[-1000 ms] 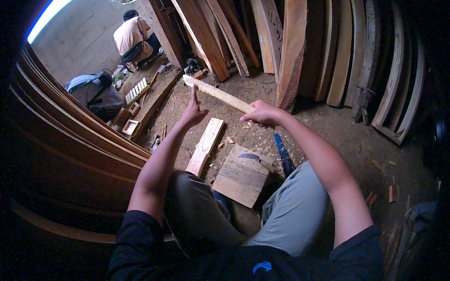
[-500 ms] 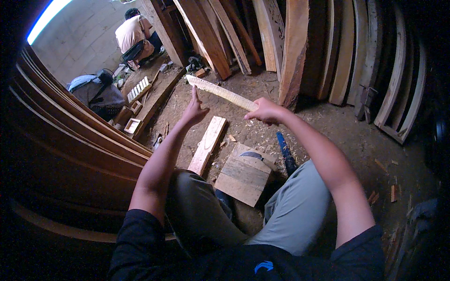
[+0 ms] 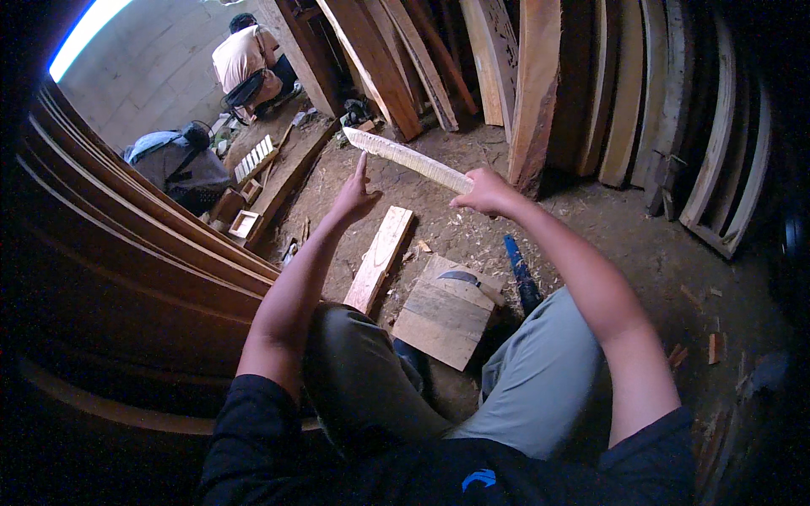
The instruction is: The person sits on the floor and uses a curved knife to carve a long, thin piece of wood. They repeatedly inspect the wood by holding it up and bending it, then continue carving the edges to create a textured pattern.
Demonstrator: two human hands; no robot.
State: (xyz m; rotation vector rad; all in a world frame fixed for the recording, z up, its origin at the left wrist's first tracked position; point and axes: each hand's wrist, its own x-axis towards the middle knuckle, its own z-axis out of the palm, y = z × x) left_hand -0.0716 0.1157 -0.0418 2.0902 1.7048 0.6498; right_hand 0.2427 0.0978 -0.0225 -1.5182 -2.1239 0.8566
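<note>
My right hand (image 3: 489,193) is closed round one end of a long pale carved strip of wood (image 3: 413,160), held out in front of me over the ground. The strip has a rough, notched-looking surface and a slanted far tip. My left hand (image 3: 355,198) is by the strip's far end, index finger stretched toward its underside and thumb apart. Whether that fingertip touches the wood I cannot tell. Between my knees sits a square wooden block (image 3: 443,325), with a curved-blade knife (image 3: 461,277) lying on top. Left of the block, a pale board (image 3: 378,260) lies on the dirt floor.
A long blue and dark object (image 3: 522,274) lies by my right knee. Upright planks (image 3: 533,101) lean along the back and right. Stacked boards (image 3: 152,223) curve along the left. Another person (image 3: 246,66) crouches at the far left. Wood shavings and scraps litter the ground.
Both hands and the wood strip have shifted slightly rightward in the picture, and so has the whole scene. My grip on the strip looks the same.
</note>
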